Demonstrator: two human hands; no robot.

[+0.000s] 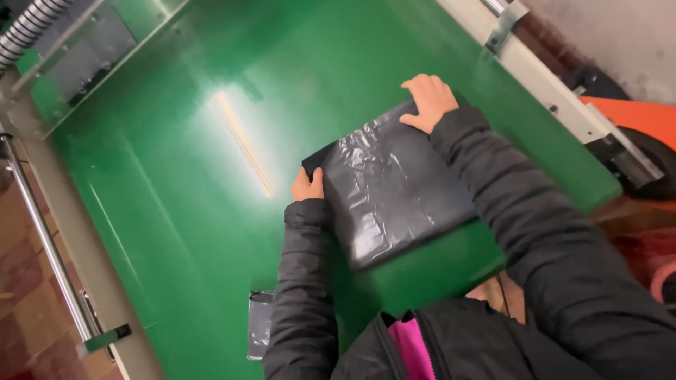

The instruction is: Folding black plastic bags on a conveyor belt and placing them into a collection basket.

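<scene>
a glossy green conveyor belt fills most of the frame, with a pale metal side rail running along its upper right edge and a grey steel bar down the left side. a ribbed grey hose sits in the upper left corner, an orange machine part shows at the right edge, and a small grey plastic packet lies on the belt near the bottom centre.

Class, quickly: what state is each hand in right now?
Left hand: closed on the edge of the grey plastic package.
Right hand: open, flat on the package's far corner.
</scene>
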